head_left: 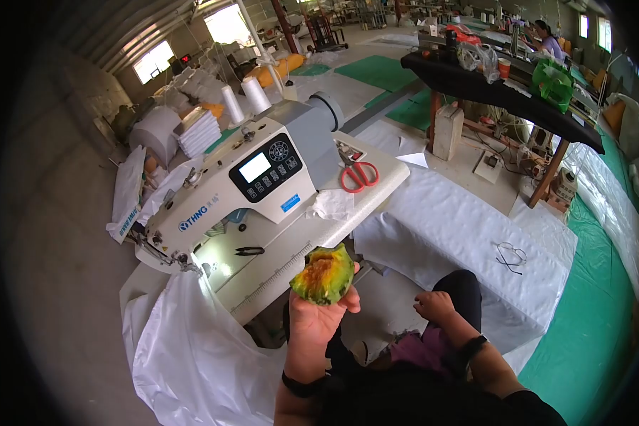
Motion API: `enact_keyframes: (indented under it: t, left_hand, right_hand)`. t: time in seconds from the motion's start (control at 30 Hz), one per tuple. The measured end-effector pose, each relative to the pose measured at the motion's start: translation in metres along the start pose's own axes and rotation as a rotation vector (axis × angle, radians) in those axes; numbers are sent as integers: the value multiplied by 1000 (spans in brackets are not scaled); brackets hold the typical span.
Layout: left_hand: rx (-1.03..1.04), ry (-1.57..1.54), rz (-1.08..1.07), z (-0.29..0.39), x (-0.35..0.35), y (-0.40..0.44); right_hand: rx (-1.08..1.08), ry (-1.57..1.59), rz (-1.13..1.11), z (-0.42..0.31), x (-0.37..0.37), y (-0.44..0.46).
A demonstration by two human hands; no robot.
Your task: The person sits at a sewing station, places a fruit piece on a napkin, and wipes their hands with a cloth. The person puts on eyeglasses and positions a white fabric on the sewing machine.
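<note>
My left hand (318,319) holds up a piece of pumpkin (324,275) with green rind and orange-yellow flesh, in front of the sewing machine table. The fingers wrap round it from below. My right hand (434,307) lies by my knee with its fingers curled, and I see nothing in it. Beyond the pumpkin stands a white sewing machine (220,188) with a lit display panel. White fabric (192,348) hangs from under its needle end, left of my left hand.
Red-handled scissors (360,177) and small black thread snips (249,250) lie on the machine table (291,248). Eyeglasses (510,257) rest on the white-covered surface to the right. Thread cones (255,94) stand behind the machine. A person (549,44) sits far back right.
</note>
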State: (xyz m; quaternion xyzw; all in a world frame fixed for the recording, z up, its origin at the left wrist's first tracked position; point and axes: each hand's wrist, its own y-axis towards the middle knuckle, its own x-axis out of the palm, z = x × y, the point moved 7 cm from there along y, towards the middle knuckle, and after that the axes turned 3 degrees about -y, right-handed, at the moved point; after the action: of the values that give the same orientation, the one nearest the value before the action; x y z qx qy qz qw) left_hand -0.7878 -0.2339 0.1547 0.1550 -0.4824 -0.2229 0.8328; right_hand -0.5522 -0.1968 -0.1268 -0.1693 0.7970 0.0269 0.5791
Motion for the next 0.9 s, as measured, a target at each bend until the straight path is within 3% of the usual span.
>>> enact_keyframes:
  t: [0.13,0.2,0.4,0.47,0.53,0.57,0.6,0.67,0.73,0.77,0.8,0.87,0.9]
  left_hand:
    - [-79,86,-89,-4,6,-1]
    - [-91,178,51,-2,4,-4]
    - [-161,52,-170,-6,5,-9]
    - [-180,110,491,-3,-3,-36]
    - [-213,-32,-78,10,74,-3]
    - [-132,24,-235,18,113,10]
    - [-228,-152,-266,12,132,16]
    - [-423,-149,-421,12,134,3]
    - [-368,104,667,17,164,-13]
    - [-237,110,695,23,182,-10]
    - [-233,111,684,24,178,-9]
    - [-254,55,213,17,181,5]
    - [-115,196,-130,15,168,5]
  right_hand:
    - [0,-9,-16,-3,-2,1]
    - [-6,9,-10,-2,-2,1]
    - [-3,14,-17,-5,-6,0]
    - [-10,-3,-17,-7,-8,0]
    - [-21,30,-20,-8,-9,-1]
    - [-76,15,24,-11,-16,-5]
    - [-83,5,29,-10,-13,-4]
    - [-36,28,-23,-4,-4,2]
    - [-24,37,-19,-9,-11,0]
    - [-16,23,-41,-8,-9,0]
    - [-7,9,-62,-7,-6,0]
    - [-42,-23,-8,-3,-4,2]
    - [-33,-20,-25,-4,-6,1]
